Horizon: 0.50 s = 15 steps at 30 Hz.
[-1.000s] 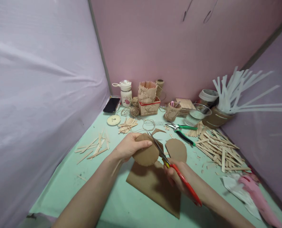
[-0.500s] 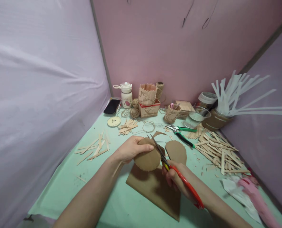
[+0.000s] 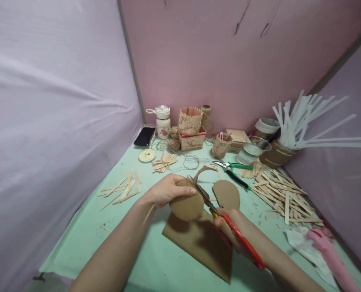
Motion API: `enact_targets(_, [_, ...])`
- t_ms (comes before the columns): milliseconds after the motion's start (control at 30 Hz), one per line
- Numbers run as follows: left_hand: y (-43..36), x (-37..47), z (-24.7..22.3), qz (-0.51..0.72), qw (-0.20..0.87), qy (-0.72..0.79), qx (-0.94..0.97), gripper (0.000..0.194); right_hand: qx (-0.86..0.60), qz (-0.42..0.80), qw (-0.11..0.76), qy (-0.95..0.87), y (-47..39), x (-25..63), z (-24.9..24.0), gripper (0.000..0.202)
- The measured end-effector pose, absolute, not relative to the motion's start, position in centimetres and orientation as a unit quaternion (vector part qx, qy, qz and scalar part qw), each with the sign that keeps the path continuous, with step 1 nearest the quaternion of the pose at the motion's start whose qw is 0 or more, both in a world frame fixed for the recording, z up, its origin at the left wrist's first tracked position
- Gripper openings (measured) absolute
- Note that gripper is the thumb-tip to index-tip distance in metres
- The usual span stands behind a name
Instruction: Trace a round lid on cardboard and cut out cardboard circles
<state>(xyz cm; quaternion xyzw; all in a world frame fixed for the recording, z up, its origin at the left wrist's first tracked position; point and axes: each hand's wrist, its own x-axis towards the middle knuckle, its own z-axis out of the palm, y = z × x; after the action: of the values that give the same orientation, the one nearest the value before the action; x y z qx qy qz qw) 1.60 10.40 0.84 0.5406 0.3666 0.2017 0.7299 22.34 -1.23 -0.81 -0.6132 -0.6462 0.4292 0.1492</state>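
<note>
Currently pinching cardboard disc [image 3: 186,209] in left hand [image 3: 167,191], at about 10 o'clock on its rim, with thumb laid over top face. Can't tell finger placement below; hidden under disc. Holding disc near centre of view, seemingly raised, overlapping far edge of cardboard sheet [image 3: 203,249] toward 5 o'clock. Gripping red-handled scissors [image 3: 240,236] in right hand [image 3: 238,221], at about 4 o'clock from disc. Pointing blades away along disc's right side, roughly 3 to 12 o'clock, with tips apparently a little parted. Can't tell whether biting into edge or just skimming it.

Judging by look: likely light, fairly stiff but bendable, dry, not slippery. Probably apt to crease if squeezed hard mid-face, or to fray along slightly ragged rim. Best held flat by rim at 9 to 10 o'clock, with thumb above and fingers beneath, well clear of blades.

Reading clock from held disc: at 1, curved offcut [image 3: 206,168]; at 2, pruning shears [image 3: 237,179]; at 3, second cardboard disc [image 3: 227,194], lying flat on worktop [image 3: 86,237] just beyond right hand; farther out at 3, pile of wooden sticks [image 3: 277,190]; at 9, scattered thin sticks [image 3: 127,196].
</note>
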Motion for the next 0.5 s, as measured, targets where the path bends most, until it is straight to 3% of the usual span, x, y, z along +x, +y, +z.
enact_targets(500, [10.3,2.3,0.4,0.255,0.735,0.39,0.493,0.031,-0.634,0.381,0.183,-0.647,-0.3,21.8,-1.7,0.046])
